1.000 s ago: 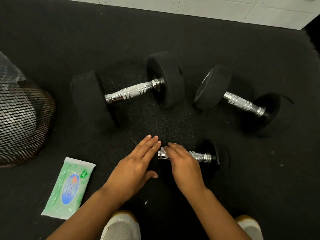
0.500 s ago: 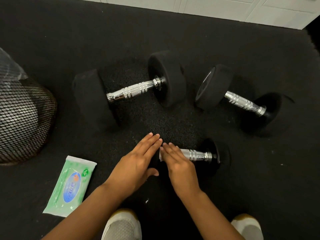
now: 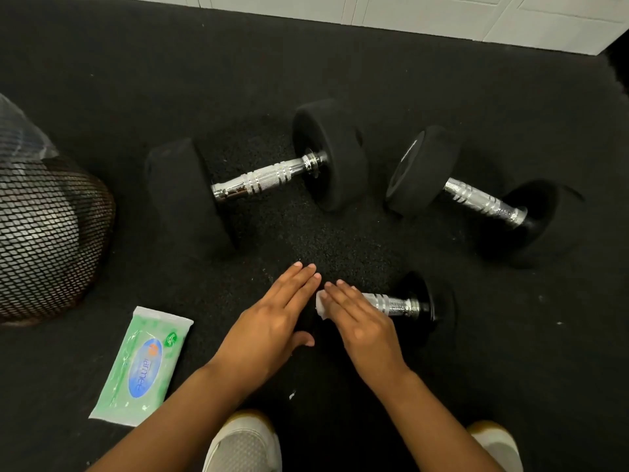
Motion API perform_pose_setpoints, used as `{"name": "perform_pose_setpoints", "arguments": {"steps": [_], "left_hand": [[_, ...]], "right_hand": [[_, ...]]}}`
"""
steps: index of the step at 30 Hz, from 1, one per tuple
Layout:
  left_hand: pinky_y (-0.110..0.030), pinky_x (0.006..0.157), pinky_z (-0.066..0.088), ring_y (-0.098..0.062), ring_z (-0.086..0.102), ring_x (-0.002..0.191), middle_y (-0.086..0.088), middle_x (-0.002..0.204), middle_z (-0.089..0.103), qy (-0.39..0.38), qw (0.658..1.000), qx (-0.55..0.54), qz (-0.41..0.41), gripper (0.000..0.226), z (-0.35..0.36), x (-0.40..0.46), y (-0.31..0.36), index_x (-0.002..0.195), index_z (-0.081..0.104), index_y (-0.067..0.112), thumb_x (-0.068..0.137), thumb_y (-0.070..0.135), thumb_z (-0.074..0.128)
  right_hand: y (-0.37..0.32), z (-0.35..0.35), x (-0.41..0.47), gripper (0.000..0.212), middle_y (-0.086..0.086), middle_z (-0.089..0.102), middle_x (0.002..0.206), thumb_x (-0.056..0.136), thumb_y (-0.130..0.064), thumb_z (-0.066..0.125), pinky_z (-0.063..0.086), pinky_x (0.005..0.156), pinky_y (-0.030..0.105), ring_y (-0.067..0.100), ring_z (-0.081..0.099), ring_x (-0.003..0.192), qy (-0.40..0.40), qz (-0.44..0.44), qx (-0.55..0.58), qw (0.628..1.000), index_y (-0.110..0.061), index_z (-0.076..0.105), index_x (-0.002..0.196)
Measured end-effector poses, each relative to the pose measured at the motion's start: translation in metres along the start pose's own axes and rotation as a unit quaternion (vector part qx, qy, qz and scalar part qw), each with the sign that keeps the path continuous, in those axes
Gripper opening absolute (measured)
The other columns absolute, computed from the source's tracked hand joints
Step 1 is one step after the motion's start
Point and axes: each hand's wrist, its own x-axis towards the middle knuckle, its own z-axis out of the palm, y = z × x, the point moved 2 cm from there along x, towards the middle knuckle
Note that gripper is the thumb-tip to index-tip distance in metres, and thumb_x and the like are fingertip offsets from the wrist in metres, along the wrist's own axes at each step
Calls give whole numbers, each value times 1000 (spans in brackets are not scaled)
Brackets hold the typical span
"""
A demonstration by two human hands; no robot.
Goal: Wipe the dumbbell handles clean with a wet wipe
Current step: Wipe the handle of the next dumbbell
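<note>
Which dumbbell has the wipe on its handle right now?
The small dumbbell nearest the person; the right hand presses the white wipe onto its handle. The two bigger dumbbells lie untouched.

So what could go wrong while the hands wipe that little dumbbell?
The small dumbbell is round and lies loose on the mat, so it might roll away under the right hand. The wipe is only pressed under flat fingers and could slip out. The left hand lies flat beside it, maybe too loose to steady it.
</note>
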Motion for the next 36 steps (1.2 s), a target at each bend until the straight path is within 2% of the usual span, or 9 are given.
{"name": "perform_pose_setpoints", "arguments": {"steps": [3, 7, 13, 19, 25, 29, 32, 34, 36], "left_hand": [[-31, 104, 28, -7, 12, 139, 2, 151, 27, 1, 1000, 6, -1, 94, 0, 2, -2, 142, 34, 15, 62, 23, 84], [-32, 101, 34, -7, 13, 140, 3, 151, 27, -2, 1000, -4, -2, 96, -1, -2, -1, 141, 32, 17, 62, 23, 85], [-34, 102, 31, -8, 13, 140, 2, 151, 26, 5, 1000, -1, 0, 97, 0, 0, 0, 142, 29, 17, 62, 23, 84], [-32, 100, 35, -7, 13, 140, 5, 151, 26, -4, 1000, 5, -3, 101, -1, -3, 0, 142, 26, 21, 60, 24, 85], [-32, 104, 27, -7, 14, 139, 2, 150, 29, -4, 1000, 8, -3, 97, 0, 1, -2, 141, 34, 16, 59, 23, 86], [-31, 102, 28, -7, 13, 139, 3, 150, 27, -10, 1000, 18, 3, 98, -1, -1, -1, 141, 32, 17, 60, 27, 85], [-30, 103, 31, -10, 15, 139, 1, 150, 29, -11, 998, 53, 20, 93, -4, -2, 1, 142, 31, 16, 65, 35, 81], [-34, 111, 24, -15, 18, 139, -3, 150, 31, -16, 994, 102, 42, 90, -6, 0, 1, 142, 31, 14, 69, 42, 75], [-38, 113, 15, -19, 15, 141, -5, 151, 27, -27, 989, 134, 56, 88, -7, 2, 0, 144, 29, 13, 73, 47, 68]], "right_hand": [[-12, 11, 3, 32, 13, 61, 122, 87, -8, 50, 43, 100, 41, 27, 53, 119, 30, 33, 15, 999, -1, 63, 116], [3, 2, -10, 34, 11, 56, 128, 89, -4, 48, 39, 103, 38, 25, 48, 124, 22, -30, 5, 999, -2, 59, 121], [-9, 11, 0, 27, 15, 61, 121, 89, -5, 51, 41, 101, 40, 26, 53, 119, 55, -12, -4, 998, 0, 64, 113], [1, -2, -6, 33, 12, 60, 124, 87, -6, 49, 39, 103, 36, 24, 52, 120, 4, -9, 0, 1000, -2, 62, 118], [-13, 3, 24, 39, 10, 68, 108, 71, -4, 76, 42, 97, 35, 23, 63, 104, -65, 102, 11, 993, -5, 67, 108], [0, -10, 11, 37, 6, 65, 115, 78, -7, 68, 40, 100, 34, 19, 59, 110, -87, 77, 15, 993, -9, 64, 115], [3, -17, 20, 25, 0, 67, 103, 90, -21, 47, 50, 88, 33, 15, 61, 99, -107, 107, 31, 988, -14, 66, 105], [-3, -14, 31, 23, -1, 65, 94, 93, -22, 43, 47, 78, 28, 15, 59, 90, -128, 131, 35, 982, -15, 65, 96], [-9, -12, 34, 21, 0, 65, 93, 92, -19, 45, 46, 77, 28, 16, 58, 89, -129, 137, 32, 982, -14, 65, 96]]}}
